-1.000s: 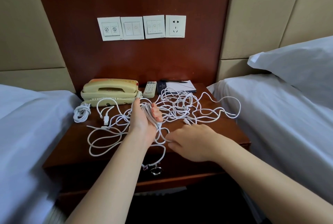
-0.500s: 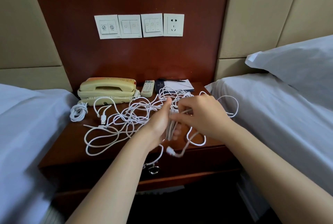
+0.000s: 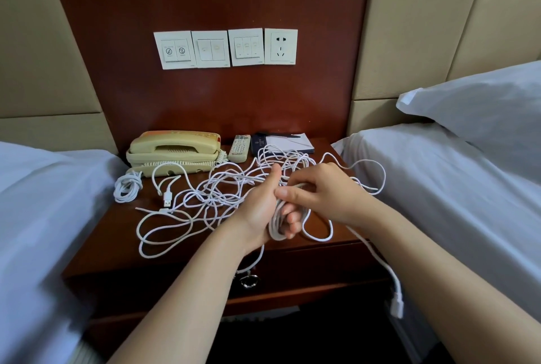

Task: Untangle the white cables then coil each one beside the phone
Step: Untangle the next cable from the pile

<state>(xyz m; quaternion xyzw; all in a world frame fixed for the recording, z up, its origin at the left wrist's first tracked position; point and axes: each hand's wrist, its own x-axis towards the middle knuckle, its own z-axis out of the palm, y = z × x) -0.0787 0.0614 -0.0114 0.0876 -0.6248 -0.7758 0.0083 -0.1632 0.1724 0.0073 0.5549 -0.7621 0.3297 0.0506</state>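
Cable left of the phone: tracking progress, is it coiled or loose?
Coiled: the cable lies in a small bundle of loops beside the phone.

Left hand [image 3: 261, 211]: centre frame, thumb up, fingers curled round white cable [image 3: 274, 227] loops.
Right hand [image 3: 325, 194]: touching the left, pinched the cable.
Forearms: bare, rose from lower edge.

Head camera looks forward-down, close over nightstand [image 3: 111, 232].
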